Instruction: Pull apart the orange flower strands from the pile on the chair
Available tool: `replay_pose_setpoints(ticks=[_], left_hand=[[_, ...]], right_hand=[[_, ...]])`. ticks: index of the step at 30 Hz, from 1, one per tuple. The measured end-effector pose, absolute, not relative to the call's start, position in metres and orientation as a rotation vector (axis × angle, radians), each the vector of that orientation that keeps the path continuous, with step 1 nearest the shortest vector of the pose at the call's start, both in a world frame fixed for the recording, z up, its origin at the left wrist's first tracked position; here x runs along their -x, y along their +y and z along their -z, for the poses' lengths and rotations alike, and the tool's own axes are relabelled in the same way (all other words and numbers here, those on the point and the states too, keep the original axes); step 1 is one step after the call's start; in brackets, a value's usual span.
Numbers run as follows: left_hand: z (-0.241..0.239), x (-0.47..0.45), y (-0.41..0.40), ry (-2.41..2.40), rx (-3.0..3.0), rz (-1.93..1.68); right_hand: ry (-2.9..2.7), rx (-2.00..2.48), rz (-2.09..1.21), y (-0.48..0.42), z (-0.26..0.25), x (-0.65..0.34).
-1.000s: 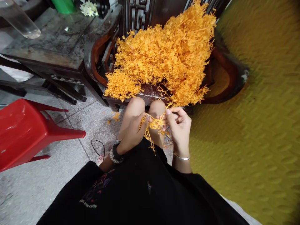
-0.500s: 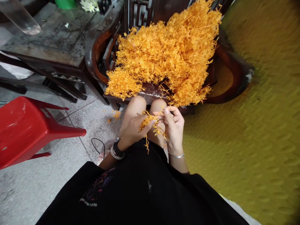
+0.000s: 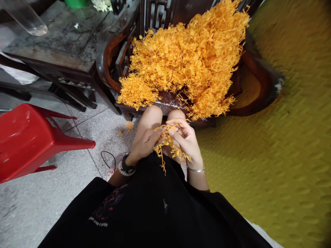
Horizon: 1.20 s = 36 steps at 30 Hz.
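I sit with my knees against a dark wooden chair (image 3: 170,100) heaped with orange plastic sprigs (image 3: 188,62). Over my lap, my left hand (image 3: 144,143) and my right hand (image 3: 186,139) are both closed on a small bunch of orange sprigs (image 3: 168,141) held between them. Loose strands hang from the bunch onto my black clothing (image 3: 155,206). My left wrist has a dark band and beads, my right a thin silver bangle.
A red plastic stool (image 3: 28,137) lies tipped on the grey floor at left. A dark wooden table (image 3: 59,44) stands at back left. A yellow textured sheet (image 3: 279,144) fills the right side. Orange scraps (image 3: 128,126) and a black cord (image 3: 108,160) lie by my knees.
My right hand has turned and lowered toward my lap, its fingers curling over the bunch. More strands now hang below it. The view has shifted slightly.
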<state>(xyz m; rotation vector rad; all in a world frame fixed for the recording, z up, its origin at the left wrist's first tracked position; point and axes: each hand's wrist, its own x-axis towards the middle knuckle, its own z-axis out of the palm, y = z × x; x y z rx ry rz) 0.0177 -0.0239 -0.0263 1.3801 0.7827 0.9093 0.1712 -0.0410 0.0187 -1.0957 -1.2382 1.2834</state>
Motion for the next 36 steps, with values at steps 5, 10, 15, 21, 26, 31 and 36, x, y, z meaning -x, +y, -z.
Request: replay_pose_setpoints(ticks=[5,10,15,21,26,31,36], left_hand=[[0.016,-0.018,-0.024,0.934,-1.643,-1.053],[0.015,-0.020,-0.024,1.038,-1.624,-1.053],[0.012,-0.017,-0.022,0.929,-1.611,-0.965],[0.016,-0.007,-0.025,0.688,-1.272,-0.846],[0.020,-0.010,-0.029,0.236,-0.847,-0.653],[0.023,-0.011,-0.025,0.250,-0.671,-0.678],[0.018,-0.005,-0.026,0.331,-0.592,-0.747]], right_hand=[[-1.311,1.219,-1.190,-0.047,-0.021,-0.170],[-1.490,1.310,-1.143,-0.049,-0.019,-0.169],[-1.586,1.278,-1.198,-0.048,-0.024,-0.169],[-1.304,1.058,-1.629,-0.050,-0.021,-0.175],[-0.842,0.533,-2.135,-0.053,0.001,-0.167],[-0.669,0.139,-2.074,-0.055,0.022,-0.159],[-0.743,0.716,-1.788,-0.054,0.001,-0.161]])
